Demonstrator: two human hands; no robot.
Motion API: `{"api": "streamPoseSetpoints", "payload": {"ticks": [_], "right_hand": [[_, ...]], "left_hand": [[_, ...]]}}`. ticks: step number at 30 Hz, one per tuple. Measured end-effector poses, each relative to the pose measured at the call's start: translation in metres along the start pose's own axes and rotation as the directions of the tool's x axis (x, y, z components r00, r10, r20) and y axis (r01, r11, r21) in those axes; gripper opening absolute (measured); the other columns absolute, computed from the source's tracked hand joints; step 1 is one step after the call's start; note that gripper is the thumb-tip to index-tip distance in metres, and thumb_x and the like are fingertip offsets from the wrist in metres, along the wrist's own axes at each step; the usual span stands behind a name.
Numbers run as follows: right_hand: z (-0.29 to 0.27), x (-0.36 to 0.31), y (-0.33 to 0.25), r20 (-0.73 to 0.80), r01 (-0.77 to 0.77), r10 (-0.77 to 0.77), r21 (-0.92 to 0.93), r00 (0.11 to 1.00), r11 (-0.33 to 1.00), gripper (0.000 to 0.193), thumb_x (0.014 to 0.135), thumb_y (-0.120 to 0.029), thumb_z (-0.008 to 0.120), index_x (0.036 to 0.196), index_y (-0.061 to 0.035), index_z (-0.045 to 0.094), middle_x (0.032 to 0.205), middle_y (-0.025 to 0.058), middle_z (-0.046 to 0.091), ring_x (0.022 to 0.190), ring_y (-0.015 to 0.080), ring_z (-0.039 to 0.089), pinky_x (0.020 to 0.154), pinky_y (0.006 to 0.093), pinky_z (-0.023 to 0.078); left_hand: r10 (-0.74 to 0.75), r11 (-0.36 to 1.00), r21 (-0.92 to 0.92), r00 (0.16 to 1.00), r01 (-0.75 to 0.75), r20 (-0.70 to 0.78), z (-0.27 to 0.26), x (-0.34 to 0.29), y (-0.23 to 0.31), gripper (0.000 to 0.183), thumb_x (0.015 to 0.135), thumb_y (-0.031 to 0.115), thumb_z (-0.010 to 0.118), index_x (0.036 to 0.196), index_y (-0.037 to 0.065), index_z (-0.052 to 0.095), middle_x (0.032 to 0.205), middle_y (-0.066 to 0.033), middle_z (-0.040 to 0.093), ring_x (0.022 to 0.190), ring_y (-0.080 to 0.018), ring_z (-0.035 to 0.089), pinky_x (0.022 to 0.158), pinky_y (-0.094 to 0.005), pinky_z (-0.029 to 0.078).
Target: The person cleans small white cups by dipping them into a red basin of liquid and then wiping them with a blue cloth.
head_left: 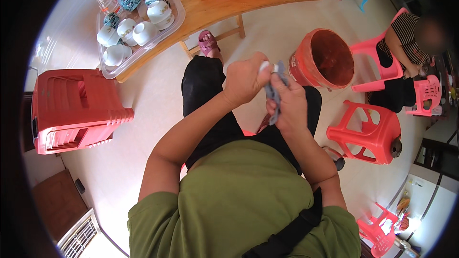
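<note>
My left hand [245, 79] is closed around a small white object [264, 66], mostly hidden by the fingers, so its kind cannot be made out. A crumpled grey cloth [274, 96] is gripped in my right hand [292, 104], its upper end against the white object. Both hands meet above my lap, close to each other. Just beyond them to the right stands a red bucket [297, 62], its inside dark reddish.
At the far left, a clear plastic tray [179, 13] of white bowls and patterned cups sits on a wooden table [210, 1]. Stacked red stools [71, 110] stand left; another red stool [366, 131] stands right. A person [406, 43] sits on a pink chair [373, 50].
</note>
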State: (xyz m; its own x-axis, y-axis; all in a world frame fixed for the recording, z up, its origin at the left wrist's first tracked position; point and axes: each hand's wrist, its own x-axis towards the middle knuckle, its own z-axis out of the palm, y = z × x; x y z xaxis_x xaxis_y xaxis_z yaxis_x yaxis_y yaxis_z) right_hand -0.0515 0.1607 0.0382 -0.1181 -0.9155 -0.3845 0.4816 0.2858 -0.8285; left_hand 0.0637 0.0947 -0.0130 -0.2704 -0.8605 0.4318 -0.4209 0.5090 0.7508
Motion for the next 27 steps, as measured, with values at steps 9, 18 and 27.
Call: {"api": "streamPoseSetpoints", "payload": {"ticks": [9, 18, 27], "right_hand": [[-0.053, 0.027, 0.035, 0.653, 0.852, -0.651, -0.523, 0.387, -0.017, 0.018, 0.074, -0.002, 0.066, 0.088, 0.0035, 0.056, 0.077, 0.0173, 0.055, 0.059, 0.0312, 0.057, 0.049, 0.0355, 0.046], [-0.025, -0.002, 0.020, -0.028, 0.193, -0.203, -0.201, 0.979, 0.960, 0.018, 0.091, -0.015, 0.056, 0.088, 0.0020, 0.055, 0.057, 0.0005, 0.048, 0.044, 0.0081, 0.049, 0.041, 0.0226, 0.039], [-0.076, 0.011, 0.054, 0.647, 0.826, -0.678, -0.554, 0.350, -0.103, 0.029, 0.078, -0.001, 0.064, 0.105, 0.0059, 0.056, 0.079, 0.0143, 0.061, 0.060, 0.0225, 0.061, 0.055, 0.0323, 0.048]], "left_hand": [[-0.311, 0.680, -0.526, 0.850, 0.511, 0.424, 0.011, 0.001, 0.000, 0.044, 0.095, 0.041, 0.042, 0.079, 0.002, 0.057, 0.065, -0.0073, 0.054, 0.056, -0.0184, 0.052, 0.052, -0.0303, 0.043], [-0.117, 0.985, -0.107, 0.981, 0.134, 0.157, 0.006, -0.004, 0.022, 0.036, 0.091, 0.039, 0.048, 0.088, 0.004, 0.056, 0.068, -0.0176, 0.059, 0.066, -0.0383, 0.059, 0.057, -0.0451, 0.044], [-0.299, 0.710, -0.408, 0.770, 0.574, 0.564, 0.028, -0.014, 0.015, 0.048, 0.091, 0.043, 0.040, 0.081, 0.000, 0.059, 0.074, -0.0181, 0.061, 0.075, -0.0332, 0.059, 0.071, -0.0386, 0.045]]}}
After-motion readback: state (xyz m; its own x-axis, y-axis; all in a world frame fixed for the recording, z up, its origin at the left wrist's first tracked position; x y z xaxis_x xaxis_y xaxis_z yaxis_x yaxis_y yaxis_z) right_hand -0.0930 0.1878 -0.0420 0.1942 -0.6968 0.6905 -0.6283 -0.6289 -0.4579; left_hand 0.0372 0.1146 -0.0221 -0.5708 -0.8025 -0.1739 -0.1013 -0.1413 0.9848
